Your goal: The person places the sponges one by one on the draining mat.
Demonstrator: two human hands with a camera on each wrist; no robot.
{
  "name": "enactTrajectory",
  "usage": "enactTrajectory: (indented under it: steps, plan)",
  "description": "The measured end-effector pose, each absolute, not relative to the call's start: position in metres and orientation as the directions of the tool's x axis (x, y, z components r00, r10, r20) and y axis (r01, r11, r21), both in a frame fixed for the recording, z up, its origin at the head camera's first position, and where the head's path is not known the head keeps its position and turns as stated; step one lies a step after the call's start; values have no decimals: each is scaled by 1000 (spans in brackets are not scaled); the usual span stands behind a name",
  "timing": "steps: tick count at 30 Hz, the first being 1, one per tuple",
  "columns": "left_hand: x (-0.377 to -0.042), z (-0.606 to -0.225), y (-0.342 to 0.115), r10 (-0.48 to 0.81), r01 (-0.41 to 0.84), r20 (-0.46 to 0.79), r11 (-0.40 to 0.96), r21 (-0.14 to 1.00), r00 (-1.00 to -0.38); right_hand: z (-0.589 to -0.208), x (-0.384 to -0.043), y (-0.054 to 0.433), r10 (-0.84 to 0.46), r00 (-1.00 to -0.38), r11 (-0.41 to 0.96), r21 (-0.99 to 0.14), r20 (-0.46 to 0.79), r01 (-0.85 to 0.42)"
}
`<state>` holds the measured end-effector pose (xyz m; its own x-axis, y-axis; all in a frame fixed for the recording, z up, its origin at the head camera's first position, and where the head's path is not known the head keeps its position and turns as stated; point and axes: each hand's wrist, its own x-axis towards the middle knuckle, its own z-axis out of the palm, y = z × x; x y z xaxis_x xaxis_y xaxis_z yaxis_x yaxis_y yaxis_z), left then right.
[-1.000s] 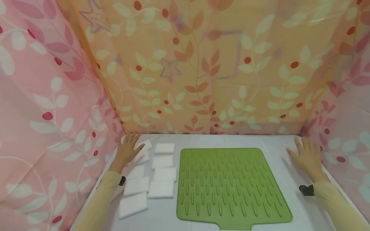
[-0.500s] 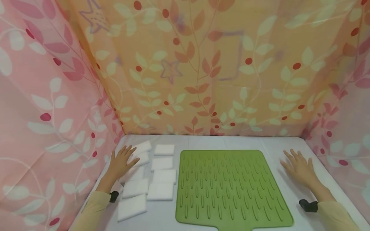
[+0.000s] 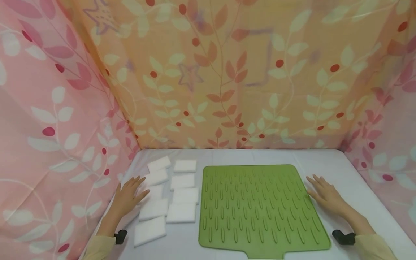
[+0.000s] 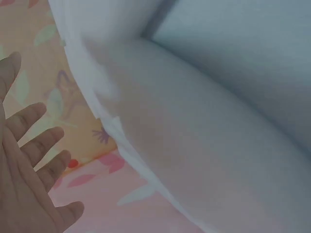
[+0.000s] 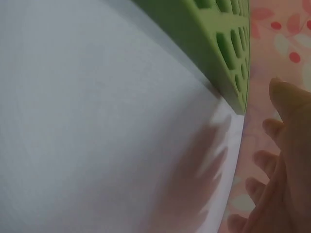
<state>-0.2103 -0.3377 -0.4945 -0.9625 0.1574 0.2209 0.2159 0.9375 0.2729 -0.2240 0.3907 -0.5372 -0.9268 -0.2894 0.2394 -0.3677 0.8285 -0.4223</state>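
Several white sponge-like blocks (image 3: 150, 231) lie in two rough columns on the left of the table. My left hand (image 3: 125, 198), fingers spread and holding nothing, is over the outer column and partly hides a block there. In the left wrist view the same hand (image 4: 29, 179) shows its palm, with a white block (image 4: 252, 53) large at the top right. A green mat (image 3: 260, 206) with raised oval ridges and a tab at its near edge lies right of the blocks. My right hand (image 3: 328, 198) has its fingertips right at the mat's right edge, holding nothing; its shadow falls on the cloth.
A white cloth (image 3: 312, 159) covers the table. Floral curtains stand close around it: an orange-tinted one (image 3: 208, 90) at the back, a pink one (image 3: 74, 162) at the left and another pink curtain (image 3: 390, 137) at the right.
My left hand has drawn back toward me and a little left. My right hand has come nearer and moved left to the mat's edge. The blocks and mat lie as before.
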Motion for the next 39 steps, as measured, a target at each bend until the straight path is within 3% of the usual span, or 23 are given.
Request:
enactTrajectory:
  steps: [9, 20, 39]
  plan:
    - [-185, -508, -360, 149, 218, 243, 932, 288, -959, -546, -216, 381, -318, -930, 796, -481, 185, -368]
    - [-152, -510, -378, 72, 99, 91, 934, 342, -993, -550, -213, 381, -336, -923, 794, -472, 186, -384]
    - [-132, -524, -391, 94, 130, 131, 943, 307, -987, -555, -211, 386, -347, -924, 782, -494, 160, -380]
